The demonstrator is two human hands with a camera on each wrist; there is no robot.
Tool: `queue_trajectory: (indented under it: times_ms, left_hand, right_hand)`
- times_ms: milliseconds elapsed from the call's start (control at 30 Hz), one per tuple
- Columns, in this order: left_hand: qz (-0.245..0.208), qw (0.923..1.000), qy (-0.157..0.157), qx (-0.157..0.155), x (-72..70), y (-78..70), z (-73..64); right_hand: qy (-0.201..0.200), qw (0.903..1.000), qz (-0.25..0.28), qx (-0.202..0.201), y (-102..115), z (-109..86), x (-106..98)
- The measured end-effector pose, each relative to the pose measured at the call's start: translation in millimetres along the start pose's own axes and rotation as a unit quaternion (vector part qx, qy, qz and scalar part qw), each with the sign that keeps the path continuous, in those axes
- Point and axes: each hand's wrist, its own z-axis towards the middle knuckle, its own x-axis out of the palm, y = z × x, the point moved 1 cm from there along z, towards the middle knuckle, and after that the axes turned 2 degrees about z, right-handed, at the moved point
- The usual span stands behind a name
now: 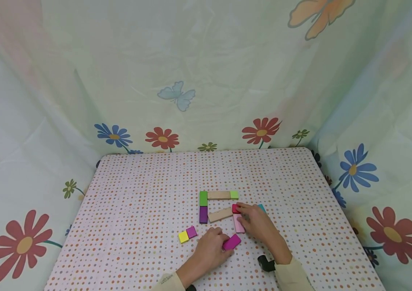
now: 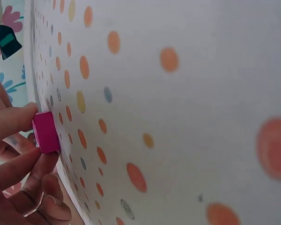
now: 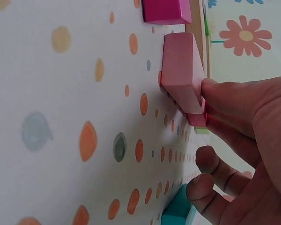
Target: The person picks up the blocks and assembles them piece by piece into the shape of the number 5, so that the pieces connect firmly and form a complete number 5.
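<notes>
My left hand pinches a magenta block between thumb and fingers, low over the dotted tabletop. In the left wrist view, that block shows near the table surface. Further right, my right hand touches two blocks lying end to end. Its thumb is at the pink block, and a forefinger reaches the red block beyond. The other fingers hang loosely bent. A wooden plank slants from the red block to the purple block.
A green block continues the purple one, with a second plank and a light green block beside it. Yellow and magenta-purple cubes sit left of my left hand. A teal block is partly hidden behind my right hand.
</notes>
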Motion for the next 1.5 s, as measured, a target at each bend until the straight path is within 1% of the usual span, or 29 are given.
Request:
queue_trajectory:
  times_ms: [233, 467, 800, 1233, 1500]
  left_hand:
    - [-0.011, 0.9999, 0.004, 0.000, 2.4, -1.9, 3.1]
    - [-0.013, 0.9998, 0.015, -0.006, 2.7, -3.1, 3.7]
    - [-0.014, 0.9998, 0.016, -0.005, 3.0, -5.6, 3.8]
    - [-0.021, 0.9994, 0.024, -0.007, 5.3, -5.7, 4.6]
    - [-0.051, 0.9981, 0.033, -0.012, 6.6, -5.6, 6.1]
  right_hand:
    - [0.016, 0.9998, 0.002, 0.012, -2.0, 0.9, -0.7]
    - [0.019, 0.9997, 0.005, 0.017, -3.5, 1.7, -0.7]
    - [0.026, 0.9991, 0.013, 0.032, -4.0, 2.2, 1.3]
    - [0.023, 0.9991, 0.023, 0.028, -3.9, 2.6, 2.3]
    - [0.017, 0.9994, 0.024, 0.017, -6.4, 3.9, 3.0]
